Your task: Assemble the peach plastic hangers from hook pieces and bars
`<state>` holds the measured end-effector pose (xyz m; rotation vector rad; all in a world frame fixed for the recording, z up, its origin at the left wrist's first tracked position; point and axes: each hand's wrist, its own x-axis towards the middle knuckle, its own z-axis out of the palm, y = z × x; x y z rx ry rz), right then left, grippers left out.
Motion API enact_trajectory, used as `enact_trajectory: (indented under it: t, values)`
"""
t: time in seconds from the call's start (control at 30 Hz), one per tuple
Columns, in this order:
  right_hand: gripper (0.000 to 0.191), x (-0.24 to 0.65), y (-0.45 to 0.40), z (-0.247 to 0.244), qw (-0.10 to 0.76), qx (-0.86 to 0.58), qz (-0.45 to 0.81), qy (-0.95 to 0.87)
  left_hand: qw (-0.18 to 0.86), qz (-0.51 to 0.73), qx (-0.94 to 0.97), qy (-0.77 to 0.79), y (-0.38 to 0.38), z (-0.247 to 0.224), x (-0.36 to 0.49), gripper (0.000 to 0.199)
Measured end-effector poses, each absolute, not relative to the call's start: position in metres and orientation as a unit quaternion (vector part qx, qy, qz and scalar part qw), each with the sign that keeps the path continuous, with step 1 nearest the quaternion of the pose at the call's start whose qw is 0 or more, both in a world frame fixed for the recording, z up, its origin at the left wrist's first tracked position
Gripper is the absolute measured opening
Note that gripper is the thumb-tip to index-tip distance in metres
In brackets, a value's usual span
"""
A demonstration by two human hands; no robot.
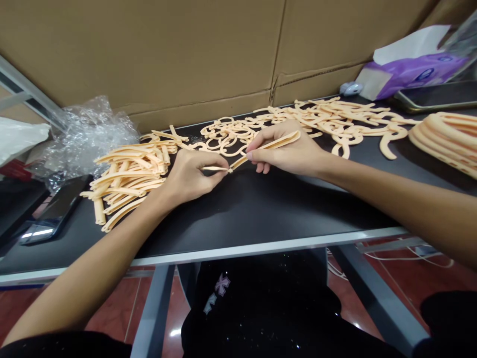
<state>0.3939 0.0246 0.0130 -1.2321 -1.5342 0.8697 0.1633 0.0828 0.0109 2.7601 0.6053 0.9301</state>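
Note:
My right hand is closed around a long, channel-shaped peach plastic strip, which slants down toward the left. Between the thumb and forefinger of my left hand is a slim peach plastic piece, mostly covered by the fingers. Its tip meets the lower end of the strip, though I cannot tell whether the two are joined. Beside my left hand lies a pile of similar curved strips. Hook-shaped peach pieces lie loose behind both hands.
More curved pieces spread along the back, before a cardboard sheet. At right are a stack of peach plastic frames and a purple tissue pack. Clear plastic wrap and a phone lie left on the black table.

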Motion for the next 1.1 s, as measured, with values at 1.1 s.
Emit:
enact_trajectory:
  t: [1.1]
  values:
    - [0.017, 0.396, 0.017, -0.001, 0.410, -0.432, 0.044, -0.802, -0.006, 0.330, 0.938, 0.106, 0.086, 0.000, 0.163, 0.013]
